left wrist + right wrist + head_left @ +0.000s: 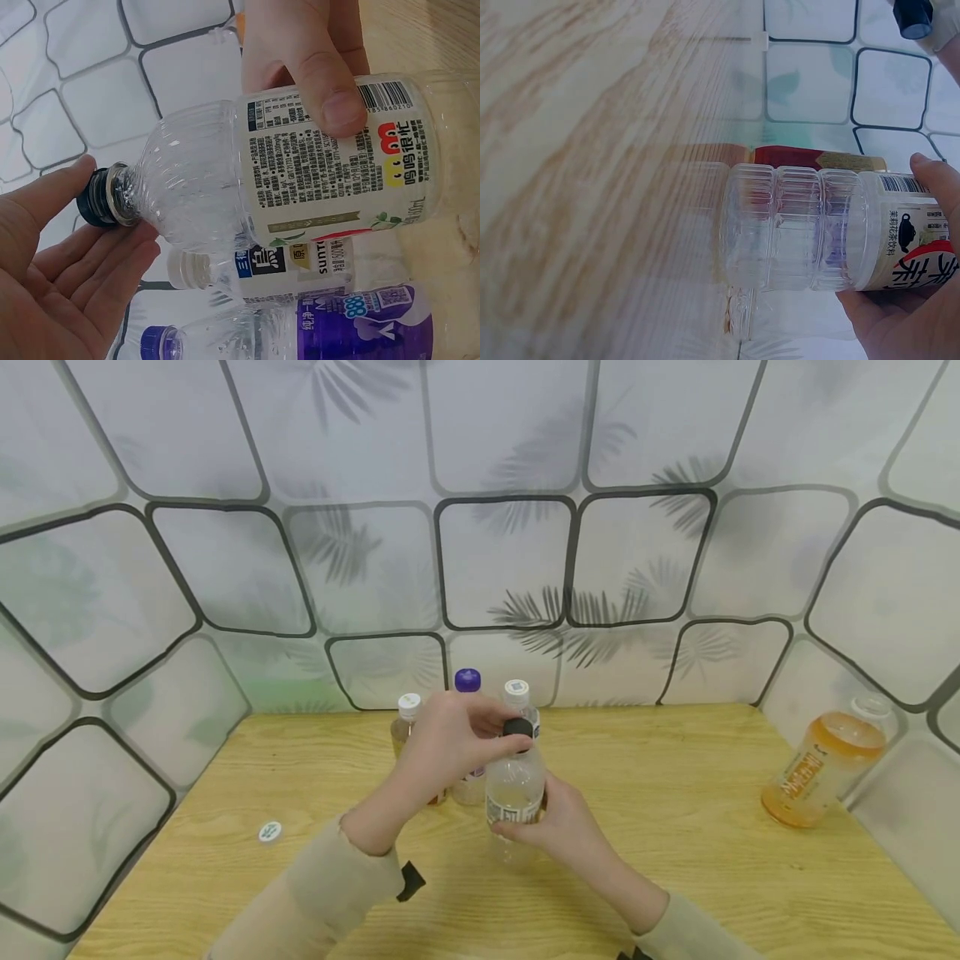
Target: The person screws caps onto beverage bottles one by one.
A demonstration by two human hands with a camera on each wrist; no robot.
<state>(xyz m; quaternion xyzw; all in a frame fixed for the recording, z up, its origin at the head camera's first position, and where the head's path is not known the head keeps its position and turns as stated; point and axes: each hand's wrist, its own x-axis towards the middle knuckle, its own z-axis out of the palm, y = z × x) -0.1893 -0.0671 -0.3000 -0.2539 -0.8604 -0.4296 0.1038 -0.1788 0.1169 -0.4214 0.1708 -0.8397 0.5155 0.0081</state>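
A clear plastic bottle (516, 781) with a pale printed label stands upright near the middle of the table. Its black cap (517, 727) is pinched by my left hand (453, 735), the thumb on one side and fingertips on the other. Lower down, my right hand (570, 827) grips the bottle around its label (330, 165), thumb lying across the print. The bottle's ribbed lower part (795, 225) looks see-through in the right wrist view. Close behind stand a purple-capped bottle (468, 680), a white-capped bottle (517, 692) and another white-capped bottle (408, 706), all partly hidden.
At the far right stands an uncapped bottle of orange drink (813, 772), near the table's edge. A loose white cap (270, 832) lies on the wooden table (660, 785) at left. A patterned curtain (502, 560) rises behind the table and along its sides.
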